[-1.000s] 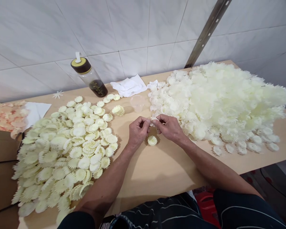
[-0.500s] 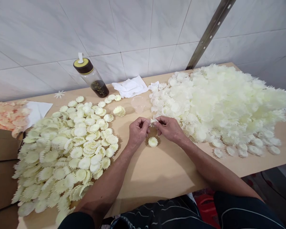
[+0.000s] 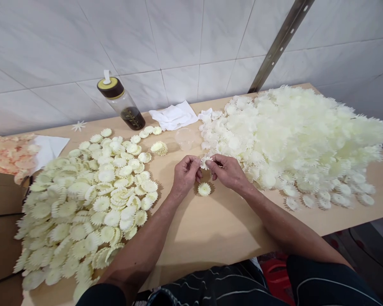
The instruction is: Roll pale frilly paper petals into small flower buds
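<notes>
Between my two hands is a small cream artificial flower piece (image 3: 205, 162) with toothed petals. My left hand (image 3: 185, 173) pinches its left side between thumb and fingers. From the right, my right hand (image 3: 227, 171) grips the other side the same way. On the table just below my fingers lies a loose flower piece (image 3: 204, 189), face up. A short stack of nested flower pieces (image 3: 159, 148) rests to the left of my hands. My fingers partly cover the held piece.
A heap of cream flower pieces (image 3: 83, 212) spreads at left, a paler, fluffier heap (image 3: 293, 136) at right. Along the wall stand a bottle of dark liquid (image 3: 127, 108) and white tissue (image 3: 174, 115). Peach petals (image 3: 9, 155) and a cardboard box (image 3: 3, 229) are far left.
The flower piece between my fingers has tilted so that more of its petalled face shows. Both hands stay almost in the same place.
</notes>
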`<action>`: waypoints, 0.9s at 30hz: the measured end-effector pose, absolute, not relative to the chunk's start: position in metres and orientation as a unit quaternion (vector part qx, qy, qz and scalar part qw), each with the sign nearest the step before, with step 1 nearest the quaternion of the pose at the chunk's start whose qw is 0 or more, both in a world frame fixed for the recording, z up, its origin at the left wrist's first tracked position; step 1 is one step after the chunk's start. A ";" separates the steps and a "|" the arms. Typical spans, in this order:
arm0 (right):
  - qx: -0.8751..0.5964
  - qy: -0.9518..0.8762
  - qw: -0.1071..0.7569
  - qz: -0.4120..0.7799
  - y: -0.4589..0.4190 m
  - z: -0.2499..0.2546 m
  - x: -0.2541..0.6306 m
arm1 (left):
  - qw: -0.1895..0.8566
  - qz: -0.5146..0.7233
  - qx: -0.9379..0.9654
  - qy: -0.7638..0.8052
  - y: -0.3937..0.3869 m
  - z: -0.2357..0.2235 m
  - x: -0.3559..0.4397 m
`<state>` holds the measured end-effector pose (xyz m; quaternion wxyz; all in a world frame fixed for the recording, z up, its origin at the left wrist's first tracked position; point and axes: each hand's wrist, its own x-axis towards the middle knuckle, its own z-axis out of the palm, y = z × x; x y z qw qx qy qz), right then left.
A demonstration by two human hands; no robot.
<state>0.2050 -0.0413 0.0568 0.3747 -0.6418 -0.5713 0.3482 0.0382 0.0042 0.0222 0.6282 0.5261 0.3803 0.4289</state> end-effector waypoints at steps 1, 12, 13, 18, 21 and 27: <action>-0.640 -0.580 0.370 0.343 -0.042 0.057 0.205 | 0.631 0.425 0.529 0.376 0.004 0.023 0.038; -0.608 -0.545 0.411 0.406 -0.042 0.055 0.203 | 0.656 0.416 0.524 0.348 0.011 0.018 0.035; -0.610 -0.541 0.412 0.408 -0.041 0.054 0.203 | 0.652 0.419 0.524 0.353 0.011 0.017 0.036; -0.619 -0.529 0.421 0.399 -0.040 0.051 0.203 | 0.636 0.430 0.519 0.376 0.008 0.017 0.038; -0.633 -0.529 0.413 0.386 -0.040 0.050 0.204 | 0.644 0.427 0.510 0.378 0.008 0.017 0.038; -0.632 -0.550 0.405 0.366 -0.041 0.045 0.203 | 0.682 0.407 0.488 0.363 0.010 0.019 0.035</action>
